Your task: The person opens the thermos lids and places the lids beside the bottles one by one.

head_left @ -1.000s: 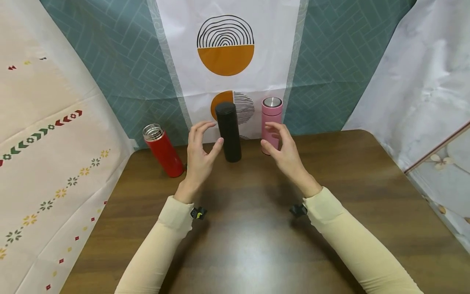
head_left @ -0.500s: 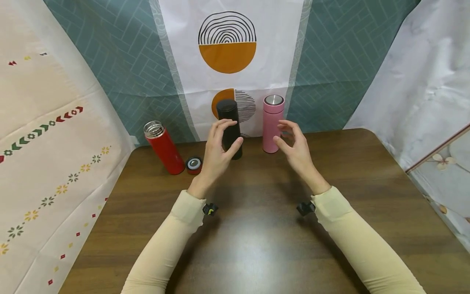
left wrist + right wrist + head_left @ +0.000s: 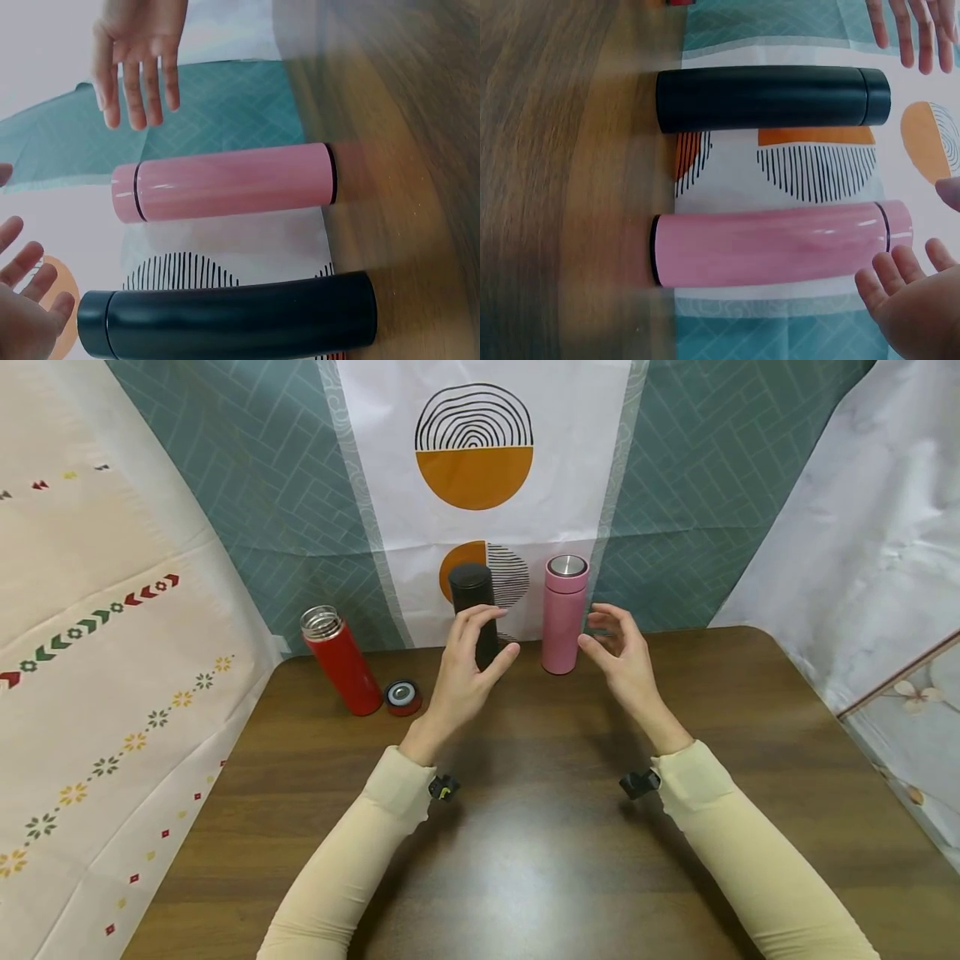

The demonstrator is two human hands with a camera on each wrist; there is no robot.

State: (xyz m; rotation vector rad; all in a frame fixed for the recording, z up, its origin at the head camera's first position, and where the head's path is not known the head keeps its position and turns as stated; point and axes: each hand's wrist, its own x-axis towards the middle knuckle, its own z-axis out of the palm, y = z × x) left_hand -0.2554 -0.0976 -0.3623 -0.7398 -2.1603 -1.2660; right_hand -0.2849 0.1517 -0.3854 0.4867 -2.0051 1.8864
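A black thermos bottle point(image 3: 486, 643) and a pink thermos bottle point(image 3: 564, 627), both capped, stand upright near the back edge of the table. My left hand point(image 3: 467, 677) hovers in front of the black bottle, fingers loosely bent and holding nothing; in the left wrist view a gap shows between it and that bottle. Just right of the pink bottle hangs my right hand point(image 3: 628, 664), thumb and fingers apart with nothing between them. Farther left, a red thermos bottle point(image 3: 345, 668) stands with its mouth uncovered. Its lid point(image 3: 402, 696) lies upside down beside it.
The brown wooden table point(image 3: 540, 877) ends at a hanging green and white cloth point(image 3: 300, 527) behind the bottles. A patterned cream cloth point(image 3: 112, 693) hangs on the left, and a white marbled cloth point(image 3: 885, 527) on the right.
Both hands have shifted right: the left one from between the red and black bottles to before the black one, the right one off the pink bottle's front. The red lid has come into view.
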